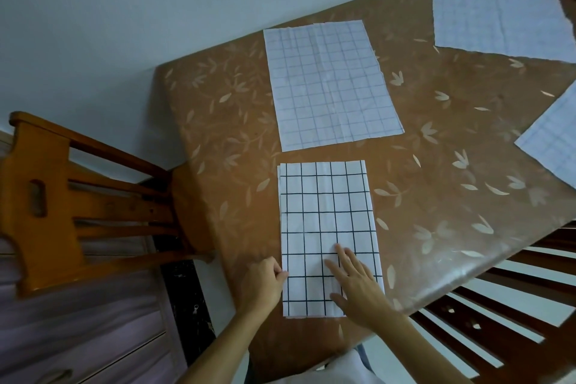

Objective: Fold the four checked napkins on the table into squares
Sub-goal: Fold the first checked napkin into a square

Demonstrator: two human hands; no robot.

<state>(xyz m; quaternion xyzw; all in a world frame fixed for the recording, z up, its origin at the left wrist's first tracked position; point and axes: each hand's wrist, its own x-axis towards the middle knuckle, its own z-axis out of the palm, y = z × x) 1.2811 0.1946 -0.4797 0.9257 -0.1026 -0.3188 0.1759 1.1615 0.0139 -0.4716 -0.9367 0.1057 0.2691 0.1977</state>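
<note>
In the lower centre of the frame a folded checked napkin (324, 215) lies flat as a long rectangle on the leaf-patterned table (436, 203). The left hand (265, 285) pinches its left edge with curled fingers; the right hand (355, 288) presses flat on it, fingers straight. Three paler napkins lie spread out: one at centre (330, 84), one upper right (498, 19), one at the right edge (553, 140). A wooden chair (46, 196) stands at left.
</note>
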